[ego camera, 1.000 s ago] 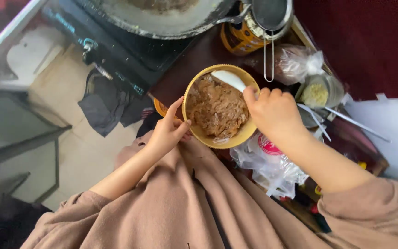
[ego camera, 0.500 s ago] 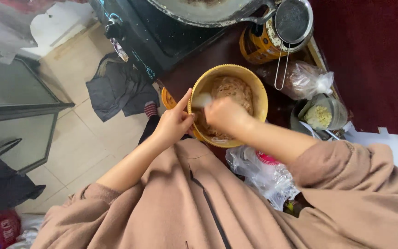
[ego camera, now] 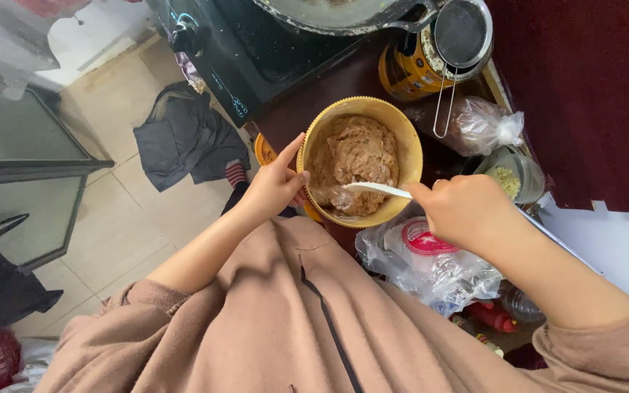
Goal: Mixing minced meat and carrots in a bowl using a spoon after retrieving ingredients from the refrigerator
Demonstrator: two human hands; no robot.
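cluttered dark countertop beside a stove; left hand (ego camera: 274, 188) grips the yellow bowl (ego camera: 402, 138) rim, right hand (ego camera: 464, 211) closed on a white spoon (ego camera: 369, 189) sunk in brown mixture (ego camera: 354, 156). bowl overhangs the edge; hard stirring could tip it.

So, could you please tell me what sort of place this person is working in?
Most likely a home kitchen: a black cooktop with a pan on it, a yellow bowl of minced mixture, and a mesh strainer resting on a tin.
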